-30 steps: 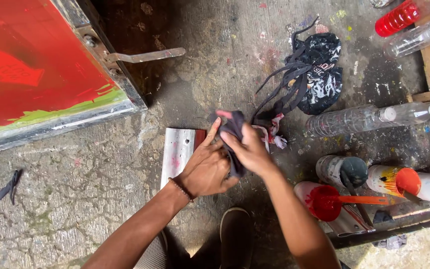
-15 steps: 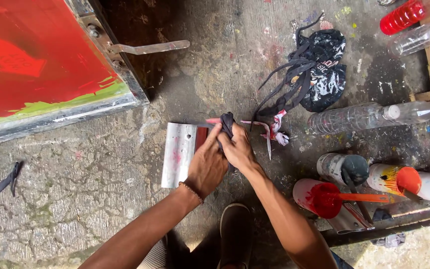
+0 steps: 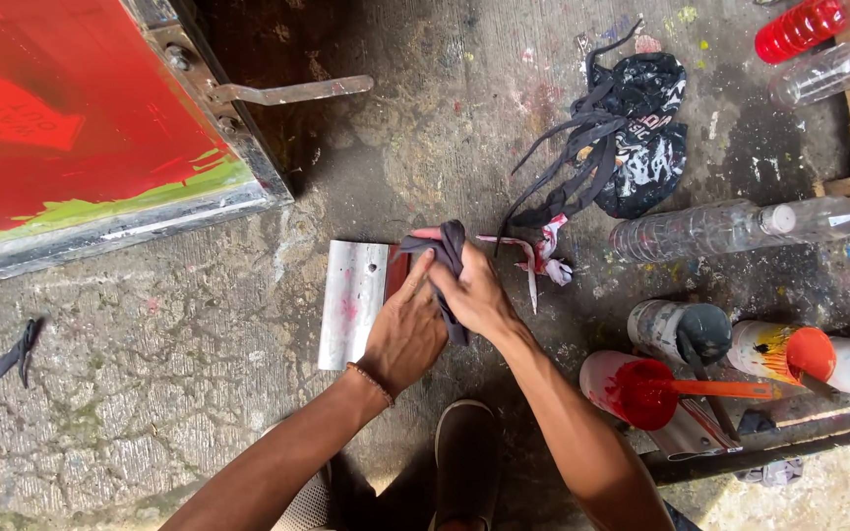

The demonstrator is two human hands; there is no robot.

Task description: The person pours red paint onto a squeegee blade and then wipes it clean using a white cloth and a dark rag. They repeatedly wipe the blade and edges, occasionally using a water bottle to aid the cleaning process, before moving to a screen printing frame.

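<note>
Step in hand, as judged: wiping ink off a squeegee with a rag. Left hand [image 3: 407,329] rests flat over the near end of the metal-backed squeegee [image 3: 351,303], fingers together, pinning it to the concrete floor [image 3: 179,374]. Right hand [image 3: 474,295] is closed around a dark rag [image 3: 445,248], bunched at the squeegee's reddish edge just ahead of both thumbs. Rag and squeegee touch; both hands touch each other.

Next move, as judged: calls for a firm hold from the left hand while the rag is drawn along the blade edge; a clean fold of the cloth would help, since the red ink could smear.

Containers, relative to the hands:
- Right, near: open pot of red ink [image 3: 634,389] with an orange stick in it; beyond it a grey-topped can [image 3: 683,330] and a white can with an orange lid [image 3: 807,354].
- Right, further ahead: clear plastic bottle [image 3: 730,228], lying on its side, white cap.
- Far right ahead: red bottle [image 3: 801,28], lying.
- Ahead right: black printed bag [image 3: 641,138] with straps, print unreadable.
- Left ahead: framed screen [image 3: 71,138], red with a green margin.
</note>
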